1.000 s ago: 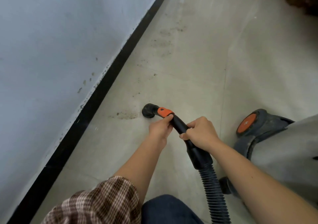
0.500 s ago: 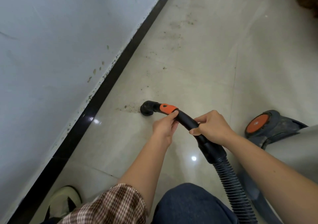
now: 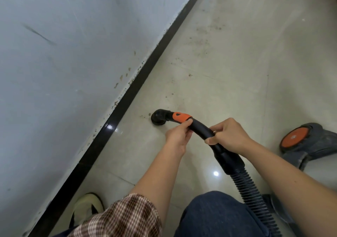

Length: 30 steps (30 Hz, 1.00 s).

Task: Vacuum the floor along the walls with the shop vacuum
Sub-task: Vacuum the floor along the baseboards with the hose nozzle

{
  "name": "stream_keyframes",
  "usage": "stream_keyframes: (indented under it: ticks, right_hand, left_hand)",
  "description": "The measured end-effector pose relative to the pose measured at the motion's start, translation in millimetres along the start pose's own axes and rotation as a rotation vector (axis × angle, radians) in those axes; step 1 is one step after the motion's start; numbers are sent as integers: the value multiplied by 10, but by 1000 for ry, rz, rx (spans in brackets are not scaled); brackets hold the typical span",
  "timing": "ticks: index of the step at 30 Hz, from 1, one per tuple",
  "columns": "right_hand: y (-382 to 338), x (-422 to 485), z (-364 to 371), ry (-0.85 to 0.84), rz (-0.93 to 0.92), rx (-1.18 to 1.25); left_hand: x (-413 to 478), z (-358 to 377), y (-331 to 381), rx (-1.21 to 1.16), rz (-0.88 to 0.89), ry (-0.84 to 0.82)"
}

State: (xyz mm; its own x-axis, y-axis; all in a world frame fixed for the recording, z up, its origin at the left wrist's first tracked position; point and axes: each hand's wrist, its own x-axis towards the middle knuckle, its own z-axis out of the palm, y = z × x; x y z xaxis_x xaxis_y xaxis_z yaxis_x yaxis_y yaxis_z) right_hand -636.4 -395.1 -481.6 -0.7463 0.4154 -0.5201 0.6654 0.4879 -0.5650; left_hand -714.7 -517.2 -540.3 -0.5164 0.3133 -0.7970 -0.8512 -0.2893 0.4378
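head | left hand (image 3: pixel 177 136) grips curved hose handle (image 3: pixel 198 127) below orange collar (image 3: pixel 181 117) | right hand (image 3: pixel 229 136) grips it further back | nozzle (image 3: pixel 159 117) on tile floor (image 3: pixel 237 63) near black baseboard (image 3: pixel 127 94) | shop vacuum (image 3: pixel 310 143) right

Black curved wand (image 3: pixel 199 127) with an orange band, round nozzle (image 3: pixel 158 118) down on the pale tile floor (image 3: pixel 237 63) near the black baseboard (image 3: pixel 125 100), ribbed hose (image 3: pixel 249 195) trailing near-right toward what looks like the grey shop vac (image 3: pixel 321 142), orange wheel (image 3: pixel 294 137) showing.
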Motion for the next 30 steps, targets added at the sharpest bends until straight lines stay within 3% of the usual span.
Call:
stream_keyframes:
  ticks: [30]
  right_hand:
    - [-592,399,422,-134,-104,43]
  left_hand:
    - [199,-526,497,-141,80,135]
